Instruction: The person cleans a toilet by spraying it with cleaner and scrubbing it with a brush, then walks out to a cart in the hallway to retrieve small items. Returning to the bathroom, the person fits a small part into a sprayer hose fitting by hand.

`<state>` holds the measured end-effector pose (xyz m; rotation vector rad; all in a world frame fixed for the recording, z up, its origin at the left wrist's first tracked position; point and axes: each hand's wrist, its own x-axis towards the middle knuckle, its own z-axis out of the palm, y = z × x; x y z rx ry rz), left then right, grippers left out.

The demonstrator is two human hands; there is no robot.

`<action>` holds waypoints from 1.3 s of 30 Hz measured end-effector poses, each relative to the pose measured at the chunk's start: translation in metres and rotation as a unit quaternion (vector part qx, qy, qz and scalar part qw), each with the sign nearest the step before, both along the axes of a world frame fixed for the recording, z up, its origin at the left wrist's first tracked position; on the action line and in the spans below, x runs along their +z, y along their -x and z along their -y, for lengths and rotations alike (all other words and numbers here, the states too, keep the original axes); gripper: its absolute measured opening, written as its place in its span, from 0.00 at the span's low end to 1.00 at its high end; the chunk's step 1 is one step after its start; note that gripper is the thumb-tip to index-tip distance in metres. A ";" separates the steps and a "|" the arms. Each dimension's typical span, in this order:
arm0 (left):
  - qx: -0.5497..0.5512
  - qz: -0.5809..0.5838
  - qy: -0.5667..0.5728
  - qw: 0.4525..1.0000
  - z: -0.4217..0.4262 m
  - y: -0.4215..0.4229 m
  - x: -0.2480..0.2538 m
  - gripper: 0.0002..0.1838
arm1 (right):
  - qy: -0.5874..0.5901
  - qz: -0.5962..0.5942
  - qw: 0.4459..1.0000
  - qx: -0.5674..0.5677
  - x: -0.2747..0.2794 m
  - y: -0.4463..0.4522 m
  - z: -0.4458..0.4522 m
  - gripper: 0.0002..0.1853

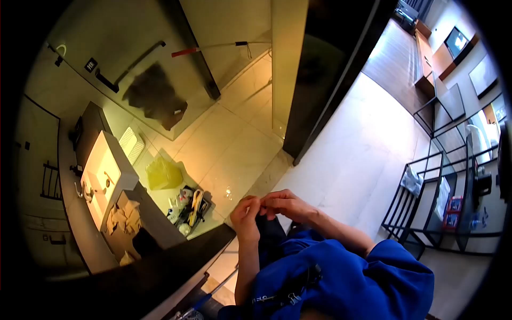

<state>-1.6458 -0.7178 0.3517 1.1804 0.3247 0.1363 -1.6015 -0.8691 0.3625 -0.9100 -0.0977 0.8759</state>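
My left hand (246,220) and my right hand (288,206) meet in front of my blue shirt (341,272), at the lower middle of the head view. The fingertips of both are pinched together and touch. Whatever lies between them, if anything, is hidden or too small to name. Beyond the hands is the tiled bathroom floor (226,138). To the left of them, a dark caddy (198,213) packed with bottles and cleaning tools stands on the floor.
A yellow bag (163,174) and a white basket (131,144) are beside the washbasin (101,178). Crumpled brown cloths (125,217) lie on the counter. A glass panel with a dark handle (130,66) rises behind. Black metal shelving (416,213) stands at right, past the dark door frame (341,80).
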 end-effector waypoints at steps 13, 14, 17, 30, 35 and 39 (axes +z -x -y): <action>0.061 -0.017 0.111 0.992 -0.123 -0.307 -0.025 0.09 | 0.046 0.131 0.981 -0.133 -0.024 -0.310 -0.158 0.06; 0.029 -0.001 0.088 0.996 -0.128 -0.335 -0.017 0.10 | 0.034 0.143 0.979 -0.144 -0.019 -0.334 -0.162 0.06; -0.073 -0.034 0.024 0.996 -0.137 -0.410 -0.002 0.10 | 0.099 0.184 0.950 -0.231 -0.010 -0.395 -0.157 0.05; -0.206 -0.100 -0.224 0.947 -0.102 -0.760 -0.031 0.08 | 0.452 0.270 0.811 -0.256 -0.029 -0.608 -0.041 0.08; -0.302 -0.108 -0.293 0.901 -0.074 -0.852 -0.055 0.08 | 0.542 0.331 0.729 -0.257 -0.031 -0.677 -0.019 0.09; -0.408 -0.055 -0.330 0.849 -0.035 -0.931 -0.094 0.08 | 0.569 0.112 0.710 -0.400 -0.050 -0.720 0.028 0.08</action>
